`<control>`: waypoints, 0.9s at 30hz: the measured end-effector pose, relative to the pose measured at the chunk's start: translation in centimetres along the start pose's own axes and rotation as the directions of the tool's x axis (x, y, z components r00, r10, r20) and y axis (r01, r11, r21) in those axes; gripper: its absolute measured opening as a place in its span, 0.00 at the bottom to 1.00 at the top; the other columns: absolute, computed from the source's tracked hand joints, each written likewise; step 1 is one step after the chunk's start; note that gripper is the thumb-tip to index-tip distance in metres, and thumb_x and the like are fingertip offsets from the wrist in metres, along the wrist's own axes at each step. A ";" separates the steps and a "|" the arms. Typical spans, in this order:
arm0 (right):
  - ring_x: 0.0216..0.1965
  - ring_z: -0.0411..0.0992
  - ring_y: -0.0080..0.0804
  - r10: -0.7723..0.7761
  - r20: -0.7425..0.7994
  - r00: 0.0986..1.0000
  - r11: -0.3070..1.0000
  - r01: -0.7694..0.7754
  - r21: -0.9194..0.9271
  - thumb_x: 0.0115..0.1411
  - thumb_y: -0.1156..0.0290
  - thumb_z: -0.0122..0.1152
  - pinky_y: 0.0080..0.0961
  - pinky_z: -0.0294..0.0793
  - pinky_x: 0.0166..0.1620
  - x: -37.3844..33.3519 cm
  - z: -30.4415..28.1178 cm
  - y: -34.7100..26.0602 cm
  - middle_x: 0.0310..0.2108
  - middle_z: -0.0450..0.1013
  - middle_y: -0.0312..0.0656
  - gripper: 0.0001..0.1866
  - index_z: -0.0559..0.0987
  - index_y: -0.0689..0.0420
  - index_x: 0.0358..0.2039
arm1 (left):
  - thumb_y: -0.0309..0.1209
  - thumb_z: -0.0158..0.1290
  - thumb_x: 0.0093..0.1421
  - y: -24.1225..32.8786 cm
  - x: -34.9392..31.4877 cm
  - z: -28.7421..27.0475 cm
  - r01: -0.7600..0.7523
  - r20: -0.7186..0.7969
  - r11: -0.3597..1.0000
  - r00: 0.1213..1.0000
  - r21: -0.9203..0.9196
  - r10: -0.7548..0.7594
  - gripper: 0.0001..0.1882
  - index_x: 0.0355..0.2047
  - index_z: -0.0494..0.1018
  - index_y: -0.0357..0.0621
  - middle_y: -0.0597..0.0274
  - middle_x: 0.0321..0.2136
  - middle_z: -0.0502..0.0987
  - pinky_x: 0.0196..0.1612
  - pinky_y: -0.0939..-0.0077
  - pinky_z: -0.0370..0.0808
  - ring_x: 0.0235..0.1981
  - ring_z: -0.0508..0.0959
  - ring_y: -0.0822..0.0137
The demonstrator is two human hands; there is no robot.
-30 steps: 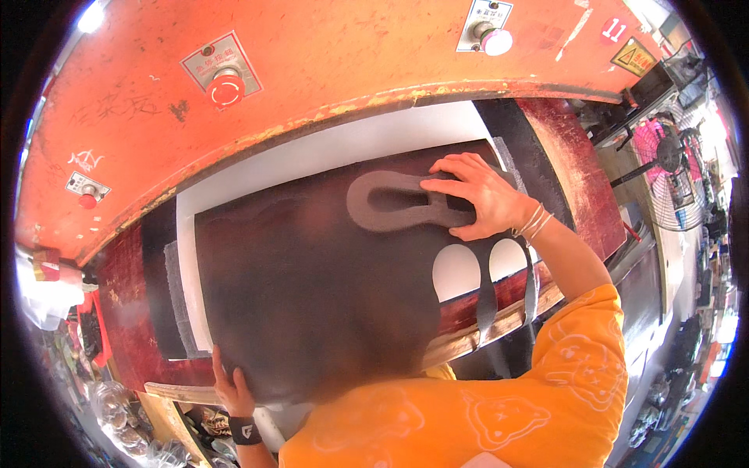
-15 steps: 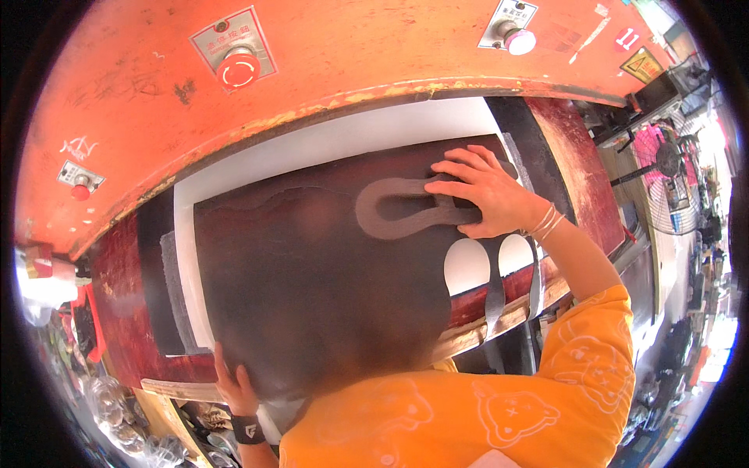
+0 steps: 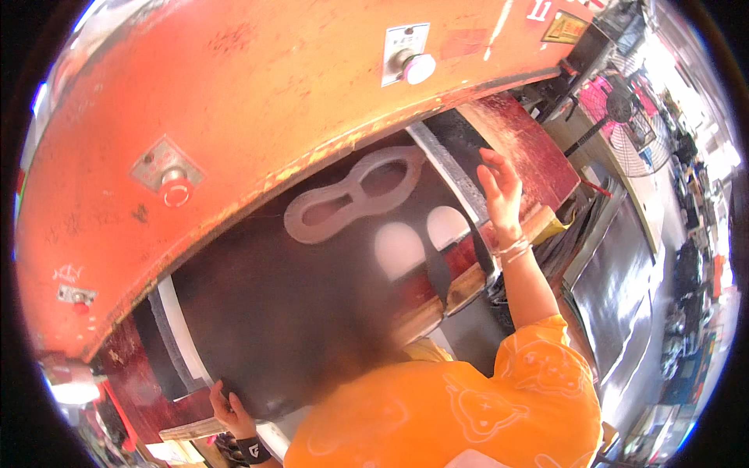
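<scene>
A black sheet (image 3: pixel 257 304) lies on a white board (image 3: pixel 186 331) under the orange machine. On the sheet's far part rests a grey sole-shaped outline (image 3: pixel 353 191) with two openings, which looks like a cutting die. Two rounded cut-outs show in the sheet's near right edge, with thin strips left beside them. My right hand (image 3: pixel 501 191) is raised at the right of the sheet, fingers stretched, holding nothing. At the near left corner, my left hand (image 3: pixel 232 412) has its fingers and thumb closed about the sheet's edge. A dark blur hides part of the sheet's middle.
The orange machine beam (image 3: pixel 257 93) spans the far side, carrying a red button (image 3: pixel 176 192) and a pale pink button (image 3: pixel 419 69). A worn red table (image 3: pixel 538 148) extends right. Beyond stand a fan (image 3: pixel 620 109) and a stack of dark sheets (image 3: pixel 577 234).
My right hand has let go of the grey outline and moved right. The outline now lies farther in, tilted. The whole view has turned and shifted right; my left hand stays at the corner.
</scene>
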State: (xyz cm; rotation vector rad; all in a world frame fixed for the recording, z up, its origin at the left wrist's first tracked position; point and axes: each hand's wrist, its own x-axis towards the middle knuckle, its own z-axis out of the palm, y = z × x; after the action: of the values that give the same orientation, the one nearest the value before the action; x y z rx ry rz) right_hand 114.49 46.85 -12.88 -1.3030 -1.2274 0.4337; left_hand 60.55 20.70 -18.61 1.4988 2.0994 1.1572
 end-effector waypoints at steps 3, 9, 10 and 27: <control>0.48 0.67 0.30 -0.110 -0.109 0.988 0.992 0.115 0.042 0.54 0.72 0.58 0.28 0.65 0.49 1.9 2.1 -0.3 0.45 0.71 0.41 0.16 0.74 0.58 0.45 | 0.31 0.49 0.59 -0.8 2.2 0.4 -0.120 -0.116 0.991 0.987 -0.065 0.112 0.10 0.37 0.67 0.38 0.62 0.32 0.69 0.32 0.78 0.64 0.32 0.68 0.70; 0.61 0.49 0.48 -0.489 -0.314 0.814 0.872 0.463 -0.160 0.56 0.71 0.55 0.40 0.48 0.62 7.0 8.6 -6.2 0.59 0.51 0.54 0.30 0.58 0.61 0.59 | 0.32 0.50 0.59 -1.3 6.1 0.8 -0.069 -0.005 0.994 0.998 -0.086 0.069 0.09 0.29 0.65 0.40 0.65 0.25 0.65 0.31 0.78 0.63 0.27 0.65 0.72; 0.62 0.48 0.49 -0.539 -0.339 0.771 0.842 0.511 -0.175 0.56 0.69 0.56 0.42 0.47 0.62 8.0 9.9 -7.5 0.60 0.50 0.55 0.32 0.58 0.61 0.59 | 0.33 0.50 0.59 -1.5 7.0 1.1 -0.099 -0.020 0.991 0.995 -0.093 0.098 0.10 0.28 0.64 0.40 0.65 0.24 0.64 0.31 0.78 0.63 0.27 0.65 0.72; 0.41 0.71 0.48 0.282 0.315 0.906 0.769 -0.017 -0.639 0.59 0.54 0.51 0.44 0.64 0.47 2.6 3.0 1.6 0.35 0.75 0.49 0.19 0.76 0.57 0.37 | 0.28 0.50 0.58 1.0 13.8 0.4 -0.113 -0.048 0.990 0.992 0.082 0.117 0.07 0.31 0.67 0.37 0.57 0.25 0.72 0.34 0.72 0.70 0.29 0.73 0.67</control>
State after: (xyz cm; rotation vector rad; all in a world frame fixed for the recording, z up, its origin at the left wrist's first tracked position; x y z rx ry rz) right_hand 113.48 50.84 -13.74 -1.9692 -1.7034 0.4344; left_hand 55.86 33.37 -15.39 1.6620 2.1418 1.1787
